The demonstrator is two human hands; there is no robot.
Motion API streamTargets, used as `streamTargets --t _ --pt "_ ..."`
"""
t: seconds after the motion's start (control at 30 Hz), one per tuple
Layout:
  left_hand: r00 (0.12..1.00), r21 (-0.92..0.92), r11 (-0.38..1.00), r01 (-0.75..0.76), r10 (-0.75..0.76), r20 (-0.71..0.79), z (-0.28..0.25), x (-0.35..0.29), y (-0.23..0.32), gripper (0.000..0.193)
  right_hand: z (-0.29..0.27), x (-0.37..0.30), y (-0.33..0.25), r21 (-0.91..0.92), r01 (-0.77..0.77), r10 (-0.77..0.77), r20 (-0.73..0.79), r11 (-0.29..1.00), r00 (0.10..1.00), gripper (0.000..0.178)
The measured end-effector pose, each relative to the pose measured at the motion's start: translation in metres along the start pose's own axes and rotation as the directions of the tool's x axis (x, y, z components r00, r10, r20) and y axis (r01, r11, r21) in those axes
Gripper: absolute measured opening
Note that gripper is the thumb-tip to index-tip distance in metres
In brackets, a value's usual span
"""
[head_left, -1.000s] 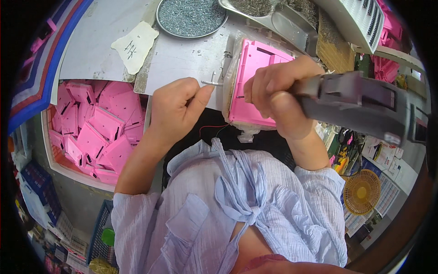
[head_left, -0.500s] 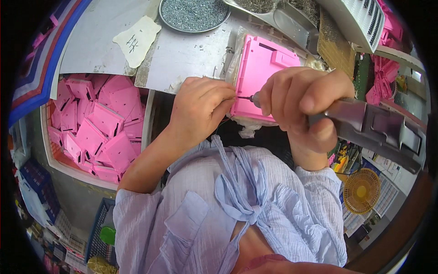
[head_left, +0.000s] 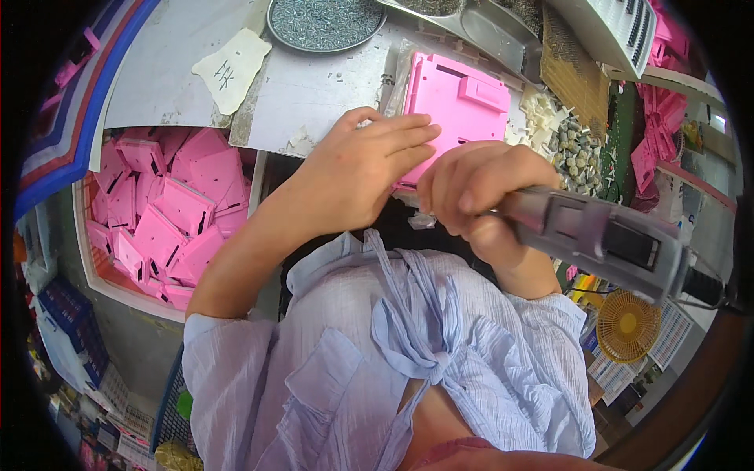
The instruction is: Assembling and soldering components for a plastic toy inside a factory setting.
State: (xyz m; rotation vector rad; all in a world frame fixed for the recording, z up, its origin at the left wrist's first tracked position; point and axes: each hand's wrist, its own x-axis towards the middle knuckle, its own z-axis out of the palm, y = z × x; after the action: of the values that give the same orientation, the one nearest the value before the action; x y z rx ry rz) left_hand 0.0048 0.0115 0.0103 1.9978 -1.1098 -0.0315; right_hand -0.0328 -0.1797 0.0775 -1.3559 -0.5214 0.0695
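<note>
Bin, left: pink cases (head_left: 181,216) are heaped inside a pale-rimmed bin (head_left: 129,300).
Screws, far: small metal pieces (head_left: 326,22) are piled in a round tray (head_left: 326,50).
Left hand (head_left: 365,161): laid at the pink panel's left edge, its fingers extended, its grip wide.
Pink panel (head_left: 446,98): placed on the worktable (head_left: 310,98), far centre, partly hidden by both hands.
Right hand (head_left: 491,192): wrapped around a grey power screwdriver (head_left: 601,235), its tip hidden.
Fan, right: a yellow fan (head_left: 628,326) is seen beyond.

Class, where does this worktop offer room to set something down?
Mostly bare worktop stretches left of the torn paper; the strip between paper and pink case holds scattered bits. Right of the case, small parts crowd together.
</note>
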Motion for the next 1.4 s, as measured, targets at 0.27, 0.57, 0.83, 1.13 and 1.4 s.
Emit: streamTargets --t 0.27,0.57,0.83,1.13,1.4 --pt "0.998 0.077 0.995 0.064 -0.065 0.010 0.011 -0.004 0.005 0.044 0.008 0.001 0.030 -0.173 0.261 -0.243 0.116 0.950 0.963 0.020" --pt "0.995 0.155 0.985 -0.072 0.082 -0.062 0.024 0.053 0.022 0.039 -0.085 -0.018 -0.033 0.081 0.274 -0.246 -0.258 0.958 0.934 0.018" --pt "1.000 0.369 0.929 -0.030 0.026 0.016 0.053 0.063 0.026 0.038 -0.114 -0.023 -0.003 0.020 0.206 -0.169 -0.503 0.978 0.848 0.012" --pt "0.999 0.415 0.910 -0.002 -0.018 0.046 0.053 0.063 0.026 0.042 -0.127 -0.027 -0.001 -0.153 0.204 -0.238 -0.260 0.967 0.936 0.018" --pt "0.999 0.390 0.921 0.006 -0.022 0.035 0.054 0.064 0.027 0.040 -0.127 -0.009 0.008 -0.169 0.312 -0.350 -0.304 0.935 0.886 0.013"
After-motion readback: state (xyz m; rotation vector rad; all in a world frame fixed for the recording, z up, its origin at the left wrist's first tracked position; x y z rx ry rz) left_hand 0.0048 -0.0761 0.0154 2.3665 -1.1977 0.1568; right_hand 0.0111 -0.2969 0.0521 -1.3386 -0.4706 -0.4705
